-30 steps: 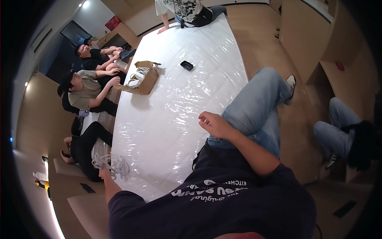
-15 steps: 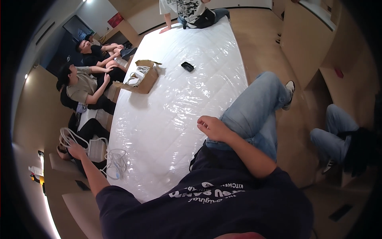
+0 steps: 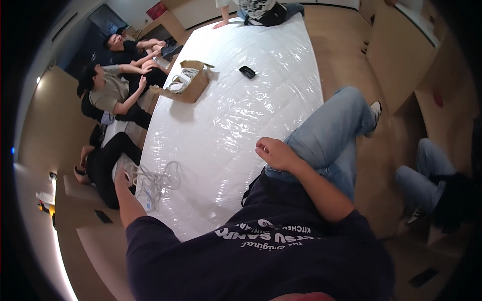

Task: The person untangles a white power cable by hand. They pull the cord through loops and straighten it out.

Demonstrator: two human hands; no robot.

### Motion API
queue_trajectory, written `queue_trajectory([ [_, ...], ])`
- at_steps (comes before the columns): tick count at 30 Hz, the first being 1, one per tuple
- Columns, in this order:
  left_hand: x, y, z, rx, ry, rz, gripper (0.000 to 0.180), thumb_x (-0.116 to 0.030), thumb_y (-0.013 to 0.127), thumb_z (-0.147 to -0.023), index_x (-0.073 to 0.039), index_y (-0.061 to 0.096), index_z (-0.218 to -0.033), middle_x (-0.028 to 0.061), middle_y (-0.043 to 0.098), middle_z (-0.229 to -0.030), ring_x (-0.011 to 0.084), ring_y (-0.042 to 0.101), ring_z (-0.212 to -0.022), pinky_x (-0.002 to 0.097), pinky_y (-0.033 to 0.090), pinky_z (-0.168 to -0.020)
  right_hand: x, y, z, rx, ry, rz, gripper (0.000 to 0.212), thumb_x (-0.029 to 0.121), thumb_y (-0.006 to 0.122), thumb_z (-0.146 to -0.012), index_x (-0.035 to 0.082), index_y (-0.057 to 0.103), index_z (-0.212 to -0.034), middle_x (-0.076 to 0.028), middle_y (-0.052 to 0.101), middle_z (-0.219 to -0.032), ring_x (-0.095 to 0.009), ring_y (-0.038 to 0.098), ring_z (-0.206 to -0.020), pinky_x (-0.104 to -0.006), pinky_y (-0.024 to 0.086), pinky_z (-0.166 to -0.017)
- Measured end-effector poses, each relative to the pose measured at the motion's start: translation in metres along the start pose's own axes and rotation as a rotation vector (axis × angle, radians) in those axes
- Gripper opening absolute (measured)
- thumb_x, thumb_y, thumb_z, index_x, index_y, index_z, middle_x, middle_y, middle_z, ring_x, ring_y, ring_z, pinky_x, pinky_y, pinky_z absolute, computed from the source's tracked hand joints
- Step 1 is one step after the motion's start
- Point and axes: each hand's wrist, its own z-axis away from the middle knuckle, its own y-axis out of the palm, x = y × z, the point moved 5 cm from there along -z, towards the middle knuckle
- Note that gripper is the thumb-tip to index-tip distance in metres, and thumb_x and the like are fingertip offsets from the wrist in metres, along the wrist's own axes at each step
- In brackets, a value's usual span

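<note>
My left hand [image 3: 122,176] is clamped on a tangle of white cables [image 3: 155,181] at the plastic-wrapped mattress [image 3: 241,110] edge. My right hand [image 3: 275,153], loosely curled, holds nothing. Judged light, limp, snag-prone; best gathered at the bunched middle.

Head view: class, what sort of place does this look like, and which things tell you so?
Probably a shared indoor workroom: several people sit around a long plastic-wrapped white surface, with an open cardboard box on it and a wooden floor.
</note>
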Motion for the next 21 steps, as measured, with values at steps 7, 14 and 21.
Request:
queue_trajectory([
  [7, -0.172, 0.039, 0.127, 0.334, 0.783, 0.077, 0.027, -0.035, 0.06, -0.094, -0.009, 0.061, -0.086, -0.0022, 0.057, -0.074, 0.0068, 0.05, -0.065, 0.0219, 0.038, -0.06, 0.0, 0.004, -0.002, 0.018, 0.046, 0.071, 0.025, 0.023, 0.057, -0.09, 0.001, 0.062, -0.102, -0.016, 0.066, -0.093, -0.029, 0.064, -0.081, -0.038, 0.05, -0.073],
  [14, -0.199, 0.04, 0.155, 0.13, 0.761, -0.478, 0.029, -0.03, 0.056, -0.097, -0.004, 0.063, -0.087, -0.0016, 0.055, -0.068, 0.0076, 0.049, -0.059, 0.0222, 0.037, -0.053, 0.013, 0.003, -0.001, 0.038, 0.003, 0.007, 0.026, 0.022, 0.057, -0.09, 0.0, 0.061, -0.102, -0.016, 0.066, -0.092, -0.028, 0.063, -0.079, -0.0371, 0.05, -0.072],
  [21, -0.278, 0.023, 0.168, 0.067, 1.064, 0.132, 0.039, -0.032, 0.042, -0.1, -0.006, 0.057, -0.076, 0.0041, 0.054, -0.065, 0.0125, 0.053, -0.061, 0.0268, 0.039, -0.053, 0.014, 0.009, -0.004, 0.072, 0.002, 0.011, 0.025, 0.022, 0.057, -0.09, 0.0, 0.061, -0.101, -0.016, 0.066, -0.09, -0.028, 0.063, -0.078, -0.0371, 0.05, -0.071],
])
